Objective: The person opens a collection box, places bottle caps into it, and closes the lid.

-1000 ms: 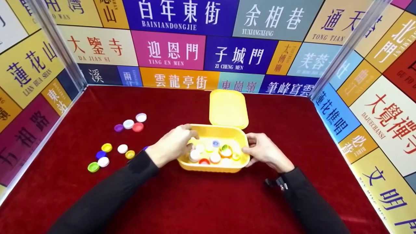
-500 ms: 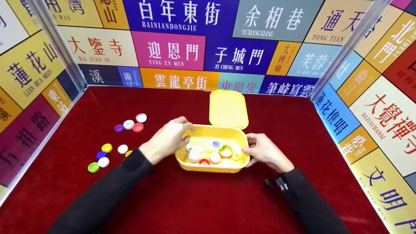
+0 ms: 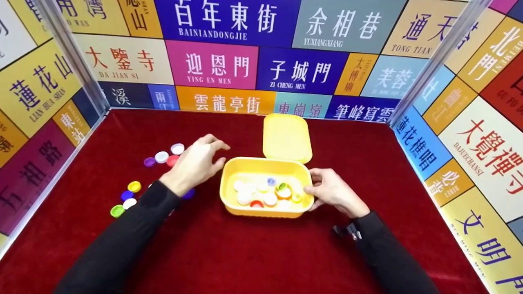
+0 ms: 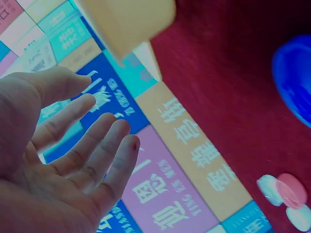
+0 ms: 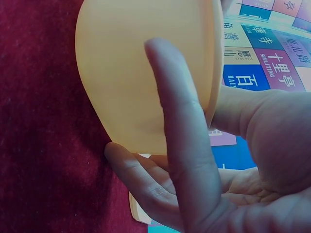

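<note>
A yellow plastic box [image 3: 261,211] stands without its lid on the red cloth, with several bottle caps [image 3: 244,197] lying inside. My right hand [image 3: 337,191] grips its right end, the thumb over the rim and the fingers outside. In the right wrist view, a finger lies along the box wall [image 5: 126,73]. My left hand [image 3: 197,162] hovers just left of the box, palm and fingers bare in the left wrist view. Close below that hand lies a blue cap [image 3: 188,194]. A red cap [image 3: 173,160] is partly covered by the left hand.
The yellow lid [image 3: 287,138] lies flat behind the box. To the left are loose caps: a purple one [image 3: 149,161], white ones [image 3: 161,157], a yellow one [image 3: 134,186] and a green one [image 3: 117,210]. Printed panels [image 3: 212,65] wall the cloth-covered table [image 3: 261,253].
My left hand has come out of the box and moved left and back, over the loose caps. The right hand keeps its grip at the box's right end.
</note>
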A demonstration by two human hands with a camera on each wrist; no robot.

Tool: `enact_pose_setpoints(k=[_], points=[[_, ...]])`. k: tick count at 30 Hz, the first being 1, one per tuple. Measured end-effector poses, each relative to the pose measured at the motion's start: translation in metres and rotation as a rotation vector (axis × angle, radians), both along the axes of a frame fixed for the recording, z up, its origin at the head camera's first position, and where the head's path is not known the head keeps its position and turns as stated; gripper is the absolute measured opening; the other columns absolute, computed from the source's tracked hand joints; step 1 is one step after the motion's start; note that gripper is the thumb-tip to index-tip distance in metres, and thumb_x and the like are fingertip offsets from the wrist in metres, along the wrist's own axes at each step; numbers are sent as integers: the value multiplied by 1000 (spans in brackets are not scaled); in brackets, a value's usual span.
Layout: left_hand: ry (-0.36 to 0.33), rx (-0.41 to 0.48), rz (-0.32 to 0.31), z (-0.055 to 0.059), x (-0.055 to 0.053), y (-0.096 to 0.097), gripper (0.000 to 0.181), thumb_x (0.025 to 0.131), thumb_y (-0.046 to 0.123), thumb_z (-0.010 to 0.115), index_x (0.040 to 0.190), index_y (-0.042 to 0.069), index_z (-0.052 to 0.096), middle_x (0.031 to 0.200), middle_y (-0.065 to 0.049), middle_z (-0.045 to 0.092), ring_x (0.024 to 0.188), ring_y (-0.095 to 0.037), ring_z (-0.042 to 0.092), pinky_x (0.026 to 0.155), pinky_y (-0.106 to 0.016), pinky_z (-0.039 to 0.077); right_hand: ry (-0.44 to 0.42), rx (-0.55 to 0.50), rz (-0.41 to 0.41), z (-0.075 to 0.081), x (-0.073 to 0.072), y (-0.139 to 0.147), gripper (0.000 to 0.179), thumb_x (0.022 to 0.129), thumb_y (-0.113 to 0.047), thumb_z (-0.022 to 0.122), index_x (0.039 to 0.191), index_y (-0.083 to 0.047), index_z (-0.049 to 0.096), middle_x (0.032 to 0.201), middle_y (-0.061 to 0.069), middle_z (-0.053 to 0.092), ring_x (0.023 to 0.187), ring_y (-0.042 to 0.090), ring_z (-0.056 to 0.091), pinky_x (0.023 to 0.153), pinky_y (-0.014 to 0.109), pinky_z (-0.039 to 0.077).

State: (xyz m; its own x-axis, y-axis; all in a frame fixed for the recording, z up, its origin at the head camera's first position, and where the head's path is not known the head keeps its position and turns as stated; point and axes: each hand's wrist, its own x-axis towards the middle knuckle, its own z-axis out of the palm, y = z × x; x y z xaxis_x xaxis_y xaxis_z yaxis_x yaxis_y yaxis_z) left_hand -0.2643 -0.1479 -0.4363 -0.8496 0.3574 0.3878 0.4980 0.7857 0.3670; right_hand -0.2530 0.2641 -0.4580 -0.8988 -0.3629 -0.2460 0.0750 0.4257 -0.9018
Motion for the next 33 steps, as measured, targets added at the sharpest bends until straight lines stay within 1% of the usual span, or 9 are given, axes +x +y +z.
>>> enact_pose_setpoints(k=[5, 10, 15, 19, 24, 26, 30, 33], points=[[-43, 31, 49, -13, -10, -17, 35, 105, 15, 82, 139, 6, 82, 133, -22, 75, 126, -44, 74, 109, -56, 68, -2, 10, 0, 0, 0, 2, 51, 107, 0, 72, 155, 10, 61, 137, 34, 76, 101, 39, 86, 69, 44, 74], [-74, 39, 114, -25, -20, -38, 39, 105, 15, 82, 142, 4, 80, 136, -25, 72, 127, -48, 73, 112, -60, 65, -1, 13, -4, -1, 0, 2, 50, 107, 0, 73, 155, 10, 62, 136, 35, 76, 101, 38, 86, 70, 45, 74], [-95, 31, 191, -33, -30, -58, 42, 105, 15, 81, 144, 3, 78, 141, -29, 68, 127, -52, 71, 111, -65, 64, -6, 9, -3, -1, 0, 1, 51, 107, -1, 72, 156, 10, 62, 137, 35, 76, 101, 37, 85, 70, 46, 74], [-109, 22, 240, -37, -37, -71, 45, 105, 15, 79, 147, 2, 75, 146, -32, 64, 132, -56, 66, 109, -70, 63, -3, 4, -6, -1, -1, 1, 51, 106, -1, 73, 156, 10, 62, 137, 35, 75, 101, 37, 85, 69, 46, 74], [-134, 16, 277, -43, -47, -84, 49, 103, 14, 79, 150, -1, 72, 150, -36, 60, 136, -61, 60, 111, -74, 59, 5, 2, -5, -2, -1, 1, 51, 106, 0, 72, 155, 10, 63, 137, 34, 76, 100, 37, 85, 69, 46, 74], [-162, 10, 290, -46, -51, -87, 51, 103, 15, 78, 151, 0, 70, 152, -37, 59, 138, -62, 59, 111, -75, 58, 6, 2, -8, -2, -1, 1, 50, 106, 1, 72, 154, 9, 64, 137, 33, 76, 100, 37, 85, 68, 46, 74], [-239, -12, 309, -48, -57, -92, 55, 104, 16, 76, 156, 1, 67, 156, -37, 55, 140, -62, 56, 112, -77, 57, 12, 1, -4, -2, -1, 1, 49, 106, 1, 72, 154, 9, 64, 135, 33, 77, 100, 39, 85, 68, 46, 74], [-256, -35, 302, -49, -59, -93, 54, 103, 14, 73, 155, 0, 68, 154, -39, 59, 137, -65, 61, 112, -76, 59, 10, 6, 4, -1, -1, 1, 49, 106, 1, 72, 154, 9, 64, 133, 34, 77, 101, 40, 85, 68, 45, 74]])
